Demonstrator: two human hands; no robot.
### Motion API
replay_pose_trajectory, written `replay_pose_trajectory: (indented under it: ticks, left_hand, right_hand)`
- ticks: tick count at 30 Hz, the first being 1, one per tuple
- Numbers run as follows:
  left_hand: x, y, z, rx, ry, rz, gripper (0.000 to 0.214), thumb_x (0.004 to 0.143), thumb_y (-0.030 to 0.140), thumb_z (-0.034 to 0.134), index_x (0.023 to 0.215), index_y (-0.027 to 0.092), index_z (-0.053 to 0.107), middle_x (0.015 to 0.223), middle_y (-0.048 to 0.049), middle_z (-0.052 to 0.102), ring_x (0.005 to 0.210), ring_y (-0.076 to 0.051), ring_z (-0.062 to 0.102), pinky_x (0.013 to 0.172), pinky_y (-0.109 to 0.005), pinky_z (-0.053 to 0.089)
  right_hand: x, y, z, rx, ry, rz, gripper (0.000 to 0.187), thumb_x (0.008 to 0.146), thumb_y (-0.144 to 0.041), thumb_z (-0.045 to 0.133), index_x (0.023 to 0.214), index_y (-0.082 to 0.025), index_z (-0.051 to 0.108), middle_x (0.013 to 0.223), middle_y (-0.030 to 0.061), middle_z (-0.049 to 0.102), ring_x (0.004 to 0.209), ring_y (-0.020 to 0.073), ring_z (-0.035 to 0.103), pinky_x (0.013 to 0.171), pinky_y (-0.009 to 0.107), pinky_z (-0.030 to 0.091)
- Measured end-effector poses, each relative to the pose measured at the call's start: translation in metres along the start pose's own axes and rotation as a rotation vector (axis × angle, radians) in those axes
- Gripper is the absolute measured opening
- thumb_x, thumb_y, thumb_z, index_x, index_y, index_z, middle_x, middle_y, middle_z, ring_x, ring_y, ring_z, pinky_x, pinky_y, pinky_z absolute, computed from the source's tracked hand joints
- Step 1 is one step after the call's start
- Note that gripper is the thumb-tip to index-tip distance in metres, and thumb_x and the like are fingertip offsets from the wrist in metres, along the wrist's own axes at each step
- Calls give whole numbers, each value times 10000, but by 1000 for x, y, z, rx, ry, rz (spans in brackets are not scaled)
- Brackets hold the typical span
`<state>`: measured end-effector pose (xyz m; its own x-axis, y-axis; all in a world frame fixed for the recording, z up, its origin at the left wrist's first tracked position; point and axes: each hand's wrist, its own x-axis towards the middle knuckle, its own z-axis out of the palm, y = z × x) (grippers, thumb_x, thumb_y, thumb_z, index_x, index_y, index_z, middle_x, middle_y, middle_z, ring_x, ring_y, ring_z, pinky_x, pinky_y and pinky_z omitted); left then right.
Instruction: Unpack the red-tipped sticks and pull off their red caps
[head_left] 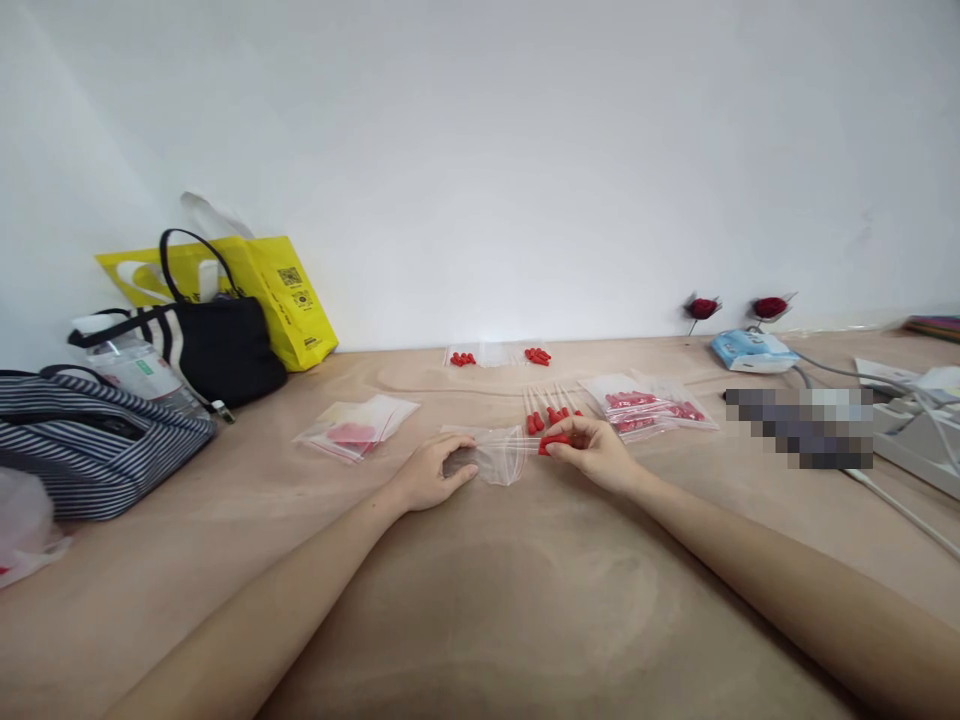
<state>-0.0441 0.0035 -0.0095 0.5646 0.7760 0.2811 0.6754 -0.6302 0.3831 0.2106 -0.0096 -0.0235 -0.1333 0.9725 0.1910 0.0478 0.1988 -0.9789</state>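
Note:
A clear zip bag (pixel 499 460) lies on the table between my hands, its mouth toward the right. My left hand (pixel 435 475) is at the bag's left end, thumb and fingers curved around it with a gap between them. My right hand (pixel 596 455) pinches red-tipped thin clear sticks (pixel 553 441) by their red ends. Their pale shafts point left into or over the bag's mouth; I cannot tell which. Just behind, several more red-tipped sticks (pixel 555 413) lie with red ends toward me. Filled zip bags (pixel 637 405) holding red pieces are piled beyond my right hand.
Flat bags (pixel 364 425) lie to the left. Small bags of red pieces (pixel 538 356) are by the wall. A striped pouch (pixel 112 440), black bag (pixel 225 345) and yellow bag (pixel 307 315) stand left. A blue tissue pack (pixel 752 351), cables and a power strip (pixel 911 450) are right.

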Motion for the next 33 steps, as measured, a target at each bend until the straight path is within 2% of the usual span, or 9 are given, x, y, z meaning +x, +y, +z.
replay_pose_trajectory:
  ticks: [7, 10, 13, 17, 22, 24, 27, 30, 33]
  left_hand:
    - [1, 0, 1, 10, 13, 11, 301, 757, 328, 519, 1019, 184, 554, 1082, -70, 601, 1012, -202, 542, 888, -364, 423]
    - [0, -1, 0, 35, -3, 18, 325, 757, 320, 514, 1049, 180, 542, 1106, -76, 586, 1027, -202, 533, 896, -361, 421]
    - [-1, 3, 1, 120, -7, 53, 373, 766, 305, 493, 1115, 175, 516, 1196, -89, 526, 1126, -221, 458, 965, -400, 354]
    - [-1, 17, 3, 223, -47, 111, 421, 832, 334, 396, 1221, 179, 440, 1305, -88, 421, 1239, -216, 318, 1045, -426, 212]
    - [0, 32, 3, 201, -324, 153, 547, 832, 510, 342, 1326, 293, 254, 1415, -49, 212, 1298, -244, 169, 1044, -469, 151]
    - [0, 34, 3, 191, -381, 144, 550, 827, 534, 327, 1326, 321, 238, 1426, -41, 166, 1303, -255, 140, 1039, -491, 129]
    - [-1, 32, 4, 167, -344, 119, 524, 831, 522, 334, 1312, 326, 275, 1417, -42, 203, 1298, -254, 169, 1035, -491, 139]
    - [-2, 28, 8, 120, -203, 66, 491, 833, 474, 375, 1284, 281, 355, 1353, -60, 355, 1249, -231, 304, 1020, -451, 223]
    - [-3, 25, 12, 105, -74, 1, 459, 809, 442, 442, 1214, 228, 465, 1257, -73, 481, 1176, -224, 409, 984, -417, 304]
  right_hand:
    - [11, -30, -46, -91, 272, -125, 183, 600, -277, 655, 721, -151, 600, 652, 27, 637, 602, 132, 588, 589, 268, 473]
    - [20, -25, -54, -228, 408, -203, 183, 616, -273, 634, 749, -152, 604, 707, 45, 643, 643, 149, 596, 608, 283, 481]
    - [27, -8, -50, -477, 480, -315, 156, 655, -262, 587, 771, -163, 617, 722, 39, 629, 643, 147, 584, 621, 292, 481]
    - [34, 16, -39, -782, 461, -480, 152, 711, -216, 511, 795, -177, 631, 768, 49, 602, 675, 149, 571, 659, 292, 476]
    - [38, 30, -33, -954, 335, -586, 193, 766, -183, 446, 831, -188, 627, 847, 67, 579, 764, 161, 567, 690, 281, 474]
    - [37, 31, -33, -1000, 283, -595, 187, 776, -193, 445, 832, -188, 623, 862, 71, 574, 786, 169, 562, 696, 287, 473]
    - [34, 30, -35, -1039, 232, -586, 169, 779, -217, 461, 842, -184, 615, 875, 78, 571, 812, 184, 553, 714, 306, 468]
    - [30, 29, -36, -1014, 223, -573, 170, 780, -248, 474, 876, -187, 601, 899, 81, 559, 821, 189, 548, 725, 322, 467]
    - [28, 28, -36, -939, 275, -563, 232, 764, -321, 513, 942, -188, 582, 931, 91, 528, 826, 194, 541, 718, 336, 476]
